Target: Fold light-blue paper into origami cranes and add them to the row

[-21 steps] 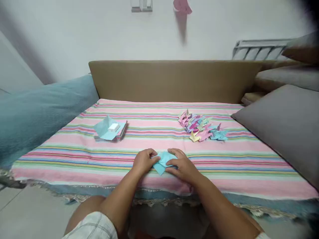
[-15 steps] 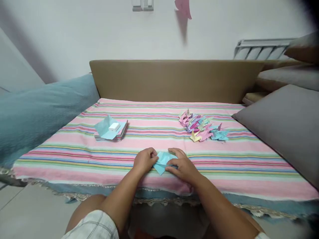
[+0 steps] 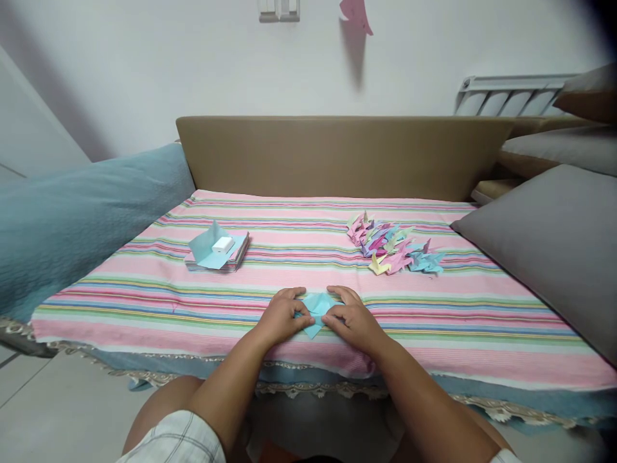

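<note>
A light blue sheet of origami paper [image 3: 318, 302], partly folded, lies on the striped cloth close to the front edge. My left hand [image 3: 284, 315] grips its left side, thumb pressed on the paper near the middle and fingers curled round the edge. On the other side my right hand [image 3: 354, 319] holds the paper too, its thumb close to the left one and its index finger along the far edge. The parts of the sheet beneath both hands are hidden.
Several folded paper cranes [image 3: 385, 247] lie in a heap at the back right. At the left sits a stack of paper squares [image 3: 238, 254] with a small white block [image 3: 222, 245] on top. Grey cushions [image 3: 549, 238] border the right side, a blue bolster [image 3: 96, 206] the left.
My left hand has shifted its thumb inward onto the paper's middle and spread its fingers along the edge. My right thumb has moved in beside it.
</note>
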`<state>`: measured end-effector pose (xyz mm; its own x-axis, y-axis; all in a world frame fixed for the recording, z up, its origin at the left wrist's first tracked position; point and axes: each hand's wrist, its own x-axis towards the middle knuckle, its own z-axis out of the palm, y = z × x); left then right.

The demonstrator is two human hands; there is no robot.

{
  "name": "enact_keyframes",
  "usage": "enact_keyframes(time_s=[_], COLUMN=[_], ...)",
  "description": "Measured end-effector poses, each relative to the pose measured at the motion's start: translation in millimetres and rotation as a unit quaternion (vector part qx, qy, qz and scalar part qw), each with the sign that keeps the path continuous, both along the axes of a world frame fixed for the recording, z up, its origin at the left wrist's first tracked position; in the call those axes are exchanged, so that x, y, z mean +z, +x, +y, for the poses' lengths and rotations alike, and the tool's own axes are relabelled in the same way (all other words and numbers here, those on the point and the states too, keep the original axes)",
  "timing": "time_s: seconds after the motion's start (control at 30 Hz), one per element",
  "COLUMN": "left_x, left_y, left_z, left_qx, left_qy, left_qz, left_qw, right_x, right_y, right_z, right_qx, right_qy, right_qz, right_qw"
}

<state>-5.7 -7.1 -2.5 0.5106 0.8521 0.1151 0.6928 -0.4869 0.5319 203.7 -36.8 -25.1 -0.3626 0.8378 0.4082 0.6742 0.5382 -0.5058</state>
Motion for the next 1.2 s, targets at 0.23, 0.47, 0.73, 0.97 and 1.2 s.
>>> enact_keyframes(time_s=[0.23, 0.47, 0.73, 0.97, 1.2], left_x=[-0.7, 5.6, 5.0, -1.2, -2.9], left_y=[5.0, 19.1, 24.4, 16.8, -0.7], left_z=[2.8, 4.5, 4.5, 8.4, 13.1], left_qx=[0.083, 0.109, 0.128, 0.09, 0.062], left_qy=[0.001, 0.034, 0.028, 0.016, -0.03], left_qz=[-0.069, 0.0, 0.051, -0.013, -0.044], left_qw=[0.994, 0.993, 0.99, 0.996, 0.997], right_x=[-0.1, -0.5, -0.1, 0.1, -0.9], right_y=[-2.4, -3.7, -4.2, -4.1, -3.5], right_z=[1.1, 1.0, 0.4, 0.2, 0.8], right_qx=[-0.015, -0.015, -0.017, -0.016, -0.024], right_qy=[-0.005, 0.005, 0.0, 0.0, 0.003], right_qz=[-0.001, -0.015, -0.025, -0.017, -0.008], right_qw=[1.0, 1.0, 1.0, 1.0, 1.0])
